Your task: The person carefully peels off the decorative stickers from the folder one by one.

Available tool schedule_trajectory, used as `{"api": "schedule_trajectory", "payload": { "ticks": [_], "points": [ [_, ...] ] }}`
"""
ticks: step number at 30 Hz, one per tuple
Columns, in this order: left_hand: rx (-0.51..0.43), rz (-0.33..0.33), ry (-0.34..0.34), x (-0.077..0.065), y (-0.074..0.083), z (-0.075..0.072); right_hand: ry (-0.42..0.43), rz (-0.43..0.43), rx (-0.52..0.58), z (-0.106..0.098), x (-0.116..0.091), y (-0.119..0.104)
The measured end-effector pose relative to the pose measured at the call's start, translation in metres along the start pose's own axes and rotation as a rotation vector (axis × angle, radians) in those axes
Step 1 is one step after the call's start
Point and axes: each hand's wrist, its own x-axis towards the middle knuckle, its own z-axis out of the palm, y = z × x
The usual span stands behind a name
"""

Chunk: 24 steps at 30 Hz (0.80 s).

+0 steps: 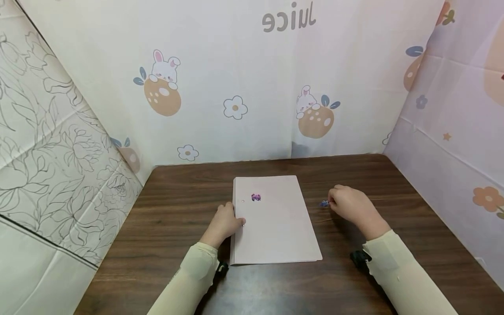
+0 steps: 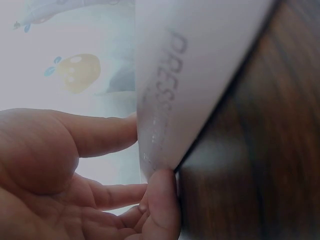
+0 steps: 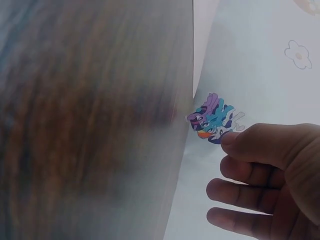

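Observation:
A white book lies on the table with a small purple sticker on the upper left of its cover. My left hand grips its left side, thumb on the cover and fingers against the spine. Lettering shows on the spine in the left wrist view. To the right of the book, my right hand pinches a small sticker between thumb and forefinger. It carries purple, blue and white cartoon ponies, and its lower end is hidden under the thumb. The other right fingers are bent.
The dark wooden table reaches back to a printed curtain with rabbits, fruit and flowers. A flower-patterned sheet hangs along the left, another printed curtain along the right.

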Motion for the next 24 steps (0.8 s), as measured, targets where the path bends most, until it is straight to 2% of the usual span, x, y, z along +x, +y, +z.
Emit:
{"api": "schedule_trajectory", "payload": {
  "ticks": [14,24],
  "points": [
    [0.003,0.005,0.004,0.0012,-0.002,0.001,-0.005,-0.007,-0.019,0.0019,0.0014,0.0023],
    [0.003,0.001,0.004,0.0015,-0.0008,0.0012,-0.007,-0.043,-0.022,0.0035,-0.0005,0.0023]
  ]
}}
